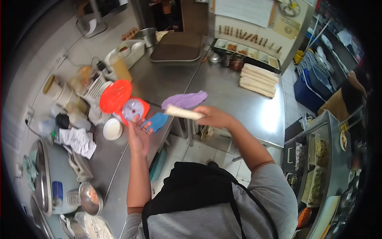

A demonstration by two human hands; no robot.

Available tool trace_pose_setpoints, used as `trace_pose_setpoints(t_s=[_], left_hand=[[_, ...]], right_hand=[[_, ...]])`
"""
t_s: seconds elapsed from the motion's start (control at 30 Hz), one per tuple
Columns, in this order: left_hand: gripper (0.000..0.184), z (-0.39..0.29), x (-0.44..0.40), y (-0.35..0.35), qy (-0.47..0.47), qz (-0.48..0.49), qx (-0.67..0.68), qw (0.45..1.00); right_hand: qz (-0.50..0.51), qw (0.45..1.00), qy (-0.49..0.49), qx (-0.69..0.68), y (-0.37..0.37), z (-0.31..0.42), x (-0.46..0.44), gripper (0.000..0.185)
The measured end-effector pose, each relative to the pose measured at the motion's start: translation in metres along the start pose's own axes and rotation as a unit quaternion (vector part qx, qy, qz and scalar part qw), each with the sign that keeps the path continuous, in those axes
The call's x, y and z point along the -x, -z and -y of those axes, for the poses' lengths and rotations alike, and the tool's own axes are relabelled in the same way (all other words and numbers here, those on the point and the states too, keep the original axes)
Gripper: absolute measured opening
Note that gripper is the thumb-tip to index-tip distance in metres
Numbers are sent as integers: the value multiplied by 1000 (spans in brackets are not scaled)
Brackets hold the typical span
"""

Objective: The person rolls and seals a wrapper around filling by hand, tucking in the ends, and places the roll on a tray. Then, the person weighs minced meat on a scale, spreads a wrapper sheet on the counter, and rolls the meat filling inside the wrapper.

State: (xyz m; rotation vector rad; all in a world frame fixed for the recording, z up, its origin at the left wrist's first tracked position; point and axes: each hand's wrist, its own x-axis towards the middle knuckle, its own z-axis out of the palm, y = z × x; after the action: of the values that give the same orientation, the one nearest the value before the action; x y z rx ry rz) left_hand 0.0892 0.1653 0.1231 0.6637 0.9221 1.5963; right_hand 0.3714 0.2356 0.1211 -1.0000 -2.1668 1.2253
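My right hand [215,117] is closed around one end of a pale rolled wrap [184,113], held over the counter's front edge. My left hand [139,135] has its fingers apart, palm up, at the near side of a red kitchen scale [134,110]. A red plate [115,96] stands tilted at the scale's left. Beside my left hand lies a blue cloth [156,121], and a purple cloth [184,100] is behind the wrap. Several similar rolls [258,81] lie in a stack on the right counter. A white bowl [113,129] sits left of my left hand.
A brown tray [177,47] lies at the back. Behind the rolls is a long container of ingredients [246,52]. Bottles, tubs and receipts [79,140] crowd the left wall. A metal bowl [90,198] is at the lower left. Part of another person [357,84] shows at the far right.
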Motion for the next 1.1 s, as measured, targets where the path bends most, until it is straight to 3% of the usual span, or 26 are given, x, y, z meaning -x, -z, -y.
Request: trace_pose_setpoints(t_s=[0.03,0.1,0.17,0.37,0.47,0.5,0.63,0.73,0.9,1.1], left_hand=[[49,17,-9,-7,20,19,-7,1000],[42,39,-18,-34,59,39,-20,997],[40,62,-28,-60,86,48,-56,994],[33,106,-42,-114,127,51,-64,989],[32,117,-42,-123,146,32,-96,984],[32,117,-42,-123,146,22,-103,984],[30,119,-41,-119,142,4,-127,982],[29,116,-39,-114,131,-15,-122,984],[28,116,-34,-104,118,-29,-117,986],[30,108,-13,-56,111,-93,-104,984]], right_hand=[[-51,997,47,38,28,-26,13,36],[-118,981,-110,112,83,-45,42,38],[-213,954,-107,183,131,-95,66,36],[-274,851,-256,368,238,-170,83,35],[-307,783,-229,490,244,-211,74,37],[-294,787,-238,487,241,-220,68,36],[-411,761,-115,488,216,-236,50,28],[-417,782,-93,454,211,-234,37,27],[-359,795,-153,464,218,-240,12,26],[-320,807,-155,471,216,-227,-6,29]])
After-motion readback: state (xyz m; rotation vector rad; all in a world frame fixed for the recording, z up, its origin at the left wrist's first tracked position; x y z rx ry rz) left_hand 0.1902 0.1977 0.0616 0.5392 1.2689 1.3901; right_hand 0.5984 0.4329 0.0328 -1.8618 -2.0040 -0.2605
